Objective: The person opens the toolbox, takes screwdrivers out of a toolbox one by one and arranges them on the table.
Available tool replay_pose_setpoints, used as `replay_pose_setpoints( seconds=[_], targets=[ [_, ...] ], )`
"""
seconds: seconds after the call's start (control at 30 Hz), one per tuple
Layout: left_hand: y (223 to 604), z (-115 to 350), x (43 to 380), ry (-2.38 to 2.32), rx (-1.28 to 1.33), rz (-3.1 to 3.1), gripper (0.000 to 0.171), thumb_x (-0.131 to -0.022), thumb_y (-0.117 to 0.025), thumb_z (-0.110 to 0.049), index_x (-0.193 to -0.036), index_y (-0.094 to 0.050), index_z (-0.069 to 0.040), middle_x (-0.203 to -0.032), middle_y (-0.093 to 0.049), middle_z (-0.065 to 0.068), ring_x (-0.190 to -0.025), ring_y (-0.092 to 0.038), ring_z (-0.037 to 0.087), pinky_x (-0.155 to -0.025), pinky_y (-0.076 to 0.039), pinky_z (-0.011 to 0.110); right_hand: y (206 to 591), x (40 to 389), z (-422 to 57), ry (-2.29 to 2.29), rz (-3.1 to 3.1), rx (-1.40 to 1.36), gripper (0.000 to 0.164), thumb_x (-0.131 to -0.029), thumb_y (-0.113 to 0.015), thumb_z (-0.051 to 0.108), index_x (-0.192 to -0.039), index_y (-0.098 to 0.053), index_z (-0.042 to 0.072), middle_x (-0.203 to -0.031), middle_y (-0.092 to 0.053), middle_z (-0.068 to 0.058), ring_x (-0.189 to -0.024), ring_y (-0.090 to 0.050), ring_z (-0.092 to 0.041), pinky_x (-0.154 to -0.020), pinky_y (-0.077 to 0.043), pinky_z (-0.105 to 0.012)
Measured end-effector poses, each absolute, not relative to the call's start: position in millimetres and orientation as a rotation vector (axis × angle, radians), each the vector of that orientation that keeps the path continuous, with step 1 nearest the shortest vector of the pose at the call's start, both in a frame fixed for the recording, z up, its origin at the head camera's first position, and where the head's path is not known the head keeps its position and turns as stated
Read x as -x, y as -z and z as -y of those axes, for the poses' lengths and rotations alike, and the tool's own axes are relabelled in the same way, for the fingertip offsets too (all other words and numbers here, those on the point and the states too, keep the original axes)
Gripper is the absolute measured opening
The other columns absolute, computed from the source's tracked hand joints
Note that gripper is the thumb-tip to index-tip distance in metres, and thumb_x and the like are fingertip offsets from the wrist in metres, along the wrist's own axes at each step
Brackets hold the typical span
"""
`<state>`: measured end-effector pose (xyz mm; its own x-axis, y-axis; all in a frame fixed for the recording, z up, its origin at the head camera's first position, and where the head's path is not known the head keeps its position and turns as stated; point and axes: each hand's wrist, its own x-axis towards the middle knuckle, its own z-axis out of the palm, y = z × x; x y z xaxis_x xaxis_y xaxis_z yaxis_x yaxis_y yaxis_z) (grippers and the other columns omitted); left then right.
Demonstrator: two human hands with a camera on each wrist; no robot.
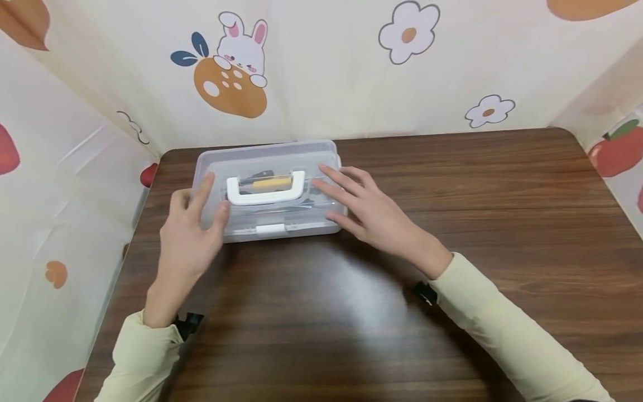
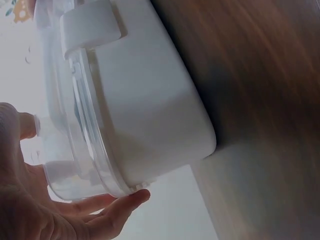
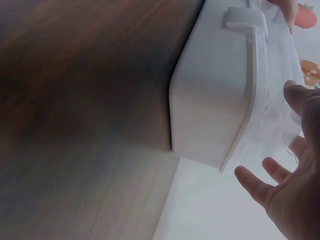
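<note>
A plastic carry case (image 1: 241,159) with a translucent lid, a white handle (image 1: 266,197) and a white front latch (image 1: 270,229) sits near the table's back edge. Its lid is down, and something yellow and something dark show through it. My left hand (image 1: 188,237) spans the case's left end, index finger and thumb over the lid; in the left wrist view, a fingertip (image 2: 140,197) reaches the lid's rim. Over the right end, my right hand (image 1: 374,218) has its fingers spread. The right wrist view shows those fingers (image 3: 255,185) beside the lid, curled round nothing.
The brown wooden table (image 1: 477,223) extends to the right and in front of the case. A pale printed curtain (image 1: 321,72) hangs behind the table and along both sides. Dark straps (image 1: 188,325) sit at both wrists, by the pale sleeves.
</note>
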<state>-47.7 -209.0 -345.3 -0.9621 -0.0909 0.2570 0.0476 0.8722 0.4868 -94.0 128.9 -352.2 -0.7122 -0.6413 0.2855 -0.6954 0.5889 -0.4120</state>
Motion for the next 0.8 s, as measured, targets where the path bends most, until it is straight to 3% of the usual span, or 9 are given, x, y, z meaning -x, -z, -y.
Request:
replay_pose_setpoints(
  seconds=[0.37,0.6,0.8],
  targets=[
    [350.8,172.7,43.0,0.787,0.141,2.739,0.060,-0.103,-0.062,-0.041,-0.159,-0.045,-0.029,-0.129,-0.050,0.027,-0.096,-0.061,0.044,-0.083,-0.049,0.065,353.5,75.5,-173.5,-0.810,2.643,-1.084,0.067,-0.099,-0.072,0.019,-0.160,-0.044,0.022,-0.171,-0.034,-0.003,-0.149,-0.035,-0.039,-0.113,-0.043,-0.060],
    [351.7,150.8,41.0,0.812,0.213,2.758,0.063,-0.101,-0.064,-0.043,-0.159,-0.045,-0.031,-0.130,-0.049,0.024,-0.091,-0.057,0.037,-0.079,-0.050,0.059,354.7,63.6,-195.2,-0.878,2.654,-0.994,0.068,-0.095,-0.072,0.010,-0.157,-0.046,0.020,-0.171,-0.033,-0.005,-0.149,-0.034,-0.041,-0.112,-0.040,-0.066],
    [351.3,137.3,37.0,0.837,0.235,2.786,0.064,-0.102,-0.063,-0.046,-0.160,-0.042,-0.034,-0.133,-0.048,0.022,-0.097,-0.056,0.034,-0.083,-0.049,0.058,356.8,53.5,-206.8,-0.897,2.678,-0.915,0.070,-0.093,-0.070,0.008,-0.157,-0.046,0.022,-0.171,-0.033,-0.002,-0.151,-0.033,-0.038,-0.110,-0.040,-0.067]
  ],
)
